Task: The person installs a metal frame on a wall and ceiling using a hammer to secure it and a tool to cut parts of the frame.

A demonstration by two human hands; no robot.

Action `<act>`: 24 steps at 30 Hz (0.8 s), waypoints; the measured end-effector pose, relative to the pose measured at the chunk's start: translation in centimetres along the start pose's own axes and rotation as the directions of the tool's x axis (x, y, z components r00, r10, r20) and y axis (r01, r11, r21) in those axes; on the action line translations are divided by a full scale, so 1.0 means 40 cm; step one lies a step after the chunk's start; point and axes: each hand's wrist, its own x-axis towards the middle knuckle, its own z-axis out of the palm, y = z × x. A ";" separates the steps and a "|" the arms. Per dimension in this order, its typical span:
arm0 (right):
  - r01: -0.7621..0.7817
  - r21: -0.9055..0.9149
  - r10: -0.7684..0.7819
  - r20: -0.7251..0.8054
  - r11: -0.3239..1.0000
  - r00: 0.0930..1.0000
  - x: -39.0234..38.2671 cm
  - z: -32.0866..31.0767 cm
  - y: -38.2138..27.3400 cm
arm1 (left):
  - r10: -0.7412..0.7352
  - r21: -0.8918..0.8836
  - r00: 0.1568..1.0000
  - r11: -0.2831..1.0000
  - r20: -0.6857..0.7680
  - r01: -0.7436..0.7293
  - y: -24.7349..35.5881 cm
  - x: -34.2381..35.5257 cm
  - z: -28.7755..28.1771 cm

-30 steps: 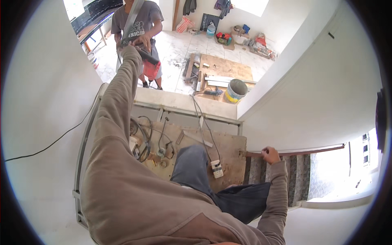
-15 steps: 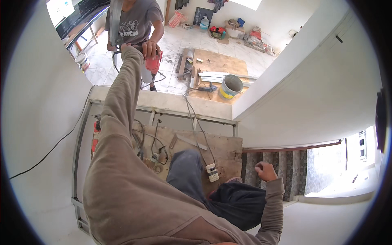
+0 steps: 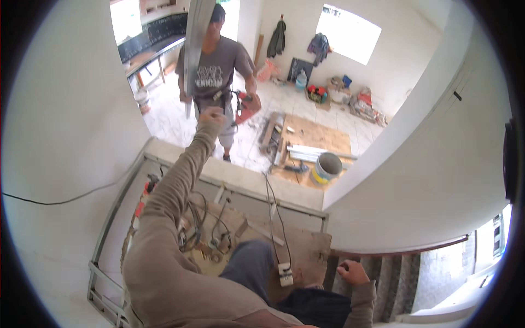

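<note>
My left hand (image 3: 211,116) is stretched far out over the ledge, closed in a fist, with nothing visible in it. It sits just right of the lower end of a long grey metal profile (image 3: 192,60) that rises toward me. A person (image 3: 219,71) in a grey shirt stands on the tiled floor below, one hand at the profile and a red power tool (image 3: 247,108) in the other. My right hand (image 3: 353,271) rests with loosely bent fingers at the right edge of the dusty board platform (image 3: 311,246), just under a dark red rail (image 3: 404,249).
Cables, a white socket block (image 3: 285,273) and small tools lie on the platform around my knee. A metal frame (image 3: 104,240) edges its left side. Below are a grey bucket (image 3: 328,167), boards and bags. White walls close in on the left and right.
The metal profile has come into view beside my left hand, which stays extended. My right hand has left the red rail and dropped to the platform edge. The person below has stepped back.
</note>
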 end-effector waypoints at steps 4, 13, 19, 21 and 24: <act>0.049 -0.037 -0.046 0.070 0.998 0.996 0.026 0.013 -0.012 | 0.538 0.395 0.658 0.840 -0.527 -0.370 0.320 0.165 -0.222; 0.265 0.053 -0.240 -0.287 0.963 0.927 0.090 -0.021 -0.162 | 0.544 -0.102 0.830 0.825 -0.126 -0.556 0.582 0.146 -0.200; 0.817 0.371 -0.475 -0.676 0.441 0.563 0.234 -0.185 -0.706 | 0.676 0.045 0.731 0.736 -0.097 -0.675 0.701 -0.047 -0.108; 0.909 0.355 -0.459 -0.785 0.217 0.416 0.221 -0.257 -0.890 | 0.676 0.042 0.729 0.736 -0.106 -0.676 0.762 -0.166 -0.048; 0.980 0.185 -0.379 -0.903 0.078 0.201 0.233 -0.316 -1.037 | 0.763 0.057 0.628 0.641 -0.151 -0.765 0.801 -0.300 0.032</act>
